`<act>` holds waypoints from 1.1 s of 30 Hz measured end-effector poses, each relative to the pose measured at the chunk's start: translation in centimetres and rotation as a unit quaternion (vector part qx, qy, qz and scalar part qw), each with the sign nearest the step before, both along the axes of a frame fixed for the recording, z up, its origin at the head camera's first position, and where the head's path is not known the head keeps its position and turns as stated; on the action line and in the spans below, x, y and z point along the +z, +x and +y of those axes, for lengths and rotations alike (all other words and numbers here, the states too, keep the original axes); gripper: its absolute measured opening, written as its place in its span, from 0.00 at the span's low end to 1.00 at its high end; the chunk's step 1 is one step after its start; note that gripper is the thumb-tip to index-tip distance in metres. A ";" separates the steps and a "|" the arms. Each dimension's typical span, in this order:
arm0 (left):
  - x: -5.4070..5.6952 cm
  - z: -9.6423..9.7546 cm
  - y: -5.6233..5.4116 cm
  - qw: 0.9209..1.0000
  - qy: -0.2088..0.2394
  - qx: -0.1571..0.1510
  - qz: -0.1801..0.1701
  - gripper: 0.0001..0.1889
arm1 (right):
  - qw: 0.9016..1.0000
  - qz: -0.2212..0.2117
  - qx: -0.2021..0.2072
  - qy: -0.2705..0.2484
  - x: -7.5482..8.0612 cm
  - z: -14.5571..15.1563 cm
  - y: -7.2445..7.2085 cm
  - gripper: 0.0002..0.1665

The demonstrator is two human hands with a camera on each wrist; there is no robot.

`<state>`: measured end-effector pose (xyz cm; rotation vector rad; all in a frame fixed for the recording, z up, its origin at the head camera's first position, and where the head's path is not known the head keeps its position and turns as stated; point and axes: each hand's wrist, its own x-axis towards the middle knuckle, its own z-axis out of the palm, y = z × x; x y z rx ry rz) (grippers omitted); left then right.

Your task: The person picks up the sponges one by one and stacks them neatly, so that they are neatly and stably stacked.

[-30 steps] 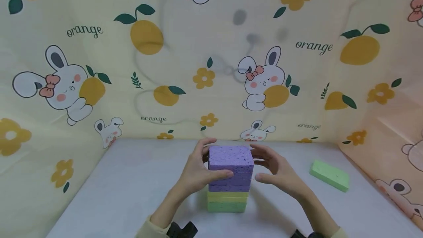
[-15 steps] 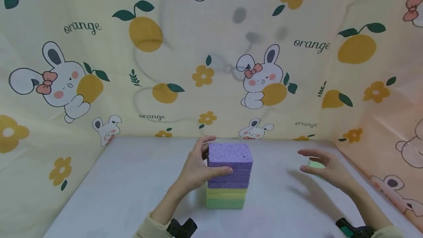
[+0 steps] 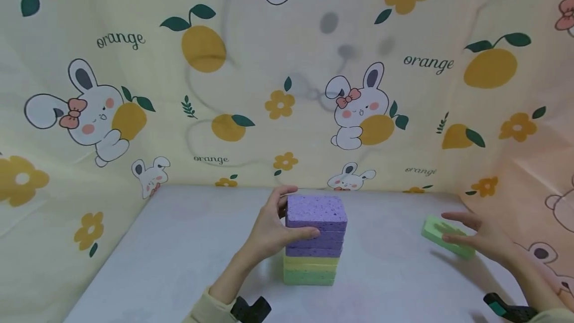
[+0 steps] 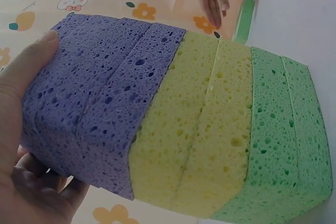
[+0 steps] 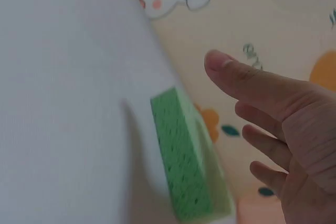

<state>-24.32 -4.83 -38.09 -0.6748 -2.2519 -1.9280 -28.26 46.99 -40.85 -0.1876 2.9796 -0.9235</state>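
Note:
A neat upright stack of sponges stands mid-table in the head view: purple sponges (image 3: pixel 316 211) on top, yellow sponges (image 3: pixel 311 263) below, green sponges (image 3: pixel 309 278) at the bottom. My left hand (image 3: pixel 269 231) grips the purple part from the left, thumb across its near face and fingers behind. The left wrist view shows the same purple sponges (image 4: pixel 100 77) between thumb and fingers. A loose green sponge (image 3: pixel 435 233) lies flat at the right. Above it hovers my right hand (image 3: pixel 486 241), fingers spread and holding nothing; the right wrist view has this hand (image 5: pixel 283 124) beside the loose sponge (image 5: pixel 181 156).
The white tabletop (image 3: pixel 188 253) carries the stack and the loose sponge. A printed cloth (image 3: pixel 251 74) with rabbits and oranges rises behind the table and along its sides. Both wrists wear black camera mounts, the left mount (image 3: pixel 251 309) near the bottom edge.
My right hand has left the side of the stack and moved right to over the loose green sponge. My left hand has kept its grip on the purple sponges.

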 end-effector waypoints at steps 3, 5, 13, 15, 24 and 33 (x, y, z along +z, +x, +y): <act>0.0 0.0 0.0 1.000 -0.001 -0.001 0.005 0.49 | 0.999 -0.029 -0.014 -0.017 -0.5 0.8 -0.1 0.47; 0.1 0.0 0.0 1.000 -0.004 -0.001 0.009 0.48 | 0.998 -0.045 -0.021 -0.037 -1.1 1.4 -0.2 0.49; 0.2 -0.2 0.1 1.000 0.001 -0.009 0.019 0.47 | 0.995 -0.058 -0.022 -0.078 -2.7 2.8 -0.6 0.49; 0.1 -0.2 0.1 1.000 0.004 -0.010 0.017 0.47 | 0.995 -0.055 -0.023 -0.081 -2.9 2.9 -0.7 0.49; 0.0 -0.2 0.1 1.000 0.006 -0.012 0.019 0.47 | 0.996 -0.032 -0.027 -0.082 -3.6 3.3 -0.5 0.52; 0.0 -0.1 0.1 1.000 0.012 -0.014 0.010 0.48 | 0.996 -0.018 -0.037 -0.078 -4.0 3.3 -0.5 0.56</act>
